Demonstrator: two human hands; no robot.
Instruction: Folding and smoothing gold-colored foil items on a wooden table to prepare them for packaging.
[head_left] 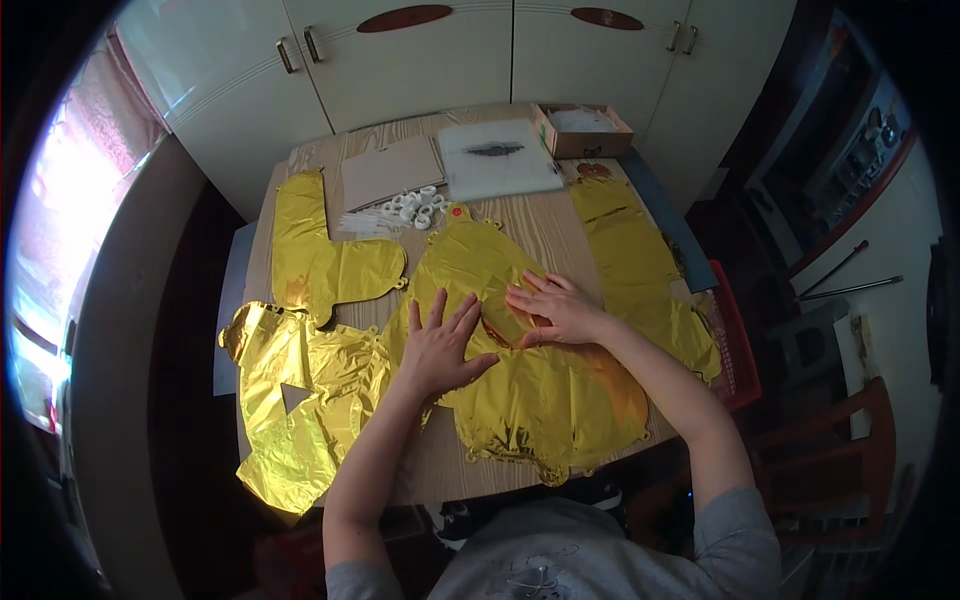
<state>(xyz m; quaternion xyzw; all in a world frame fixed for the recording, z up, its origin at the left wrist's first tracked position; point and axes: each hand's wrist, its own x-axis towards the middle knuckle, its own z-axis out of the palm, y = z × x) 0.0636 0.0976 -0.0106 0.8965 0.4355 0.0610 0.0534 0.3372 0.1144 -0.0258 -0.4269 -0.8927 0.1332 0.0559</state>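
A large flat gold foil balloon (545, 410) lies in the middle of the table, creased, with small tabs along its edge and a red dot near its top. Both my hands rest on it with the palms down. My left hand (438, 350) has its fingers spread on the foil's left part. My right hand (562, 312) lies right of centre, fingers stretched and pointing left, beside a dark slit-like opening or fold. Neither hand grips anything. An L-shaped gold foil balloon (300, 255) lies at the upper left. Below it is a crumpled gold one (335, 380) with a triangular gap.
Another gold foil balloon (625, 245) covers the table's right side. At the back are brown cardboard sheets (385, 172), a clear plastic bag (500, 175), a cardboard box (592, 147), white rings (425, 208) and thin clear straws (368, 221). A red stool-like thing (742, 375) stands right.
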